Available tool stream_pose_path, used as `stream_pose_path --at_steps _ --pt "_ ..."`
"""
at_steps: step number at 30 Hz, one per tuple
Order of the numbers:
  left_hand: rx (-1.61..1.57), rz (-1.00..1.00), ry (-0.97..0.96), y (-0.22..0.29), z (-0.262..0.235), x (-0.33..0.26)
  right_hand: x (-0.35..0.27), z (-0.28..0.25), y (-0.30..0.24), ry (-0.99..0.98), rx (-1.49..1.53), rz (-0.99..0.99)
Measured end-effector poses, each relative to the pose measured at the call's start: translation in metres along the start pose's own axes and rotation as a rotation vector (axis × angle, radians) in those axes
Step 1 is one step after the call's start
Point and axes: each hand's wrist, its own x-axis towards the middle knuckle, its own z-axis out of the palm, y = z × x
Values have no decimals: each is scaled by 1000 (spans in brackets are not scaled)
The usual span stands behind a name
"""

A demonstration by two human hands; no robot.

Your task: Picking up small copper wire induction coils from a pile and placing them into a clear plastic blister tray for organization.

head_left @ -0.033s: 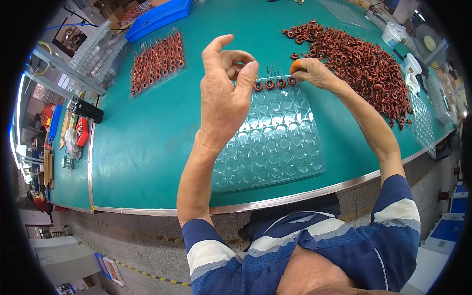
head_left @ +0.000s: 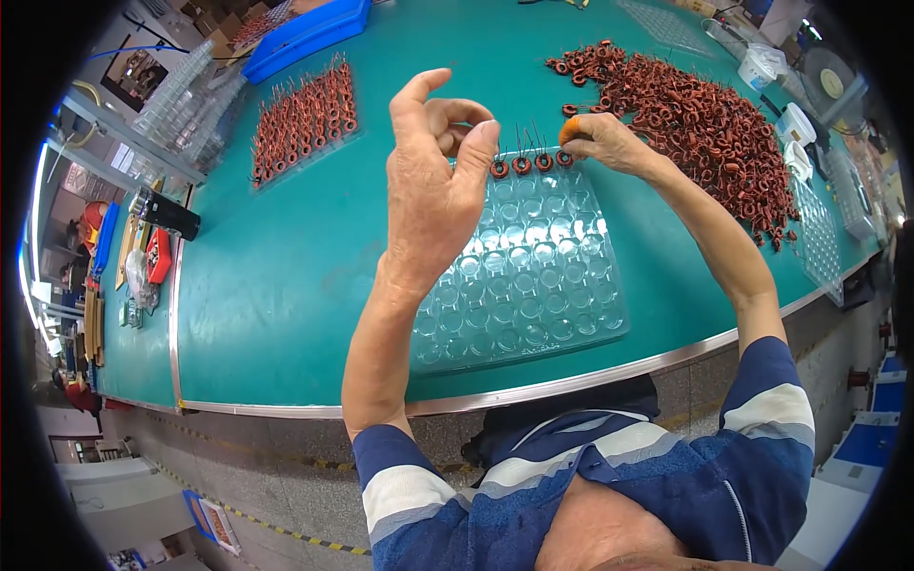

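Observation:
A clear plastic tray (head_left: 533, 333) with rows of round pockets lies before me. Along its far edge stands a short row of red ring coils (head_left: 521, 166), their thin leads pointing up. My right hand (head_left: 609, 143), an orange cover on one fingertip, pinches the coil (head_left: 564, 159) at the right end of that row. Over the tray's far left part is my left hand (head_left: 433, 171), index finger raised and the other fingers curled toward the thumb. Whatever its fingertips may hold does not show. The hand and wrist hide the tray's left side.
A large heap of loose coils (head_left: 705, 133) lies at the right. At the left is another tray filled with coils (head_left: 305, 124), near a blue bin (head_left: 309, 36). A black bottle (head_left: 164, 211) lies left of the table seam; empty clear trays (head_left: 819, 238) sit far right.

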Motion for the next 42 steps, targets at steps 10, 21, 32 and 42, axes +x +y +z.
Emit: stream_pose_path --at_steps 10,21,32,42 --pt "-35 1 33 2 -5 2 39 -40 31 198 -383 24" --pt "37 -25 -32 7 -8 -1 39 -24 57 -139 -702 -53" --pt "-18 -119 -111 -9 17 -6 -53 -54 -2 240 -485 -199" --pt "-530 -384 -327 -21 48 -19 -74 2 -128 436 -257 -571"
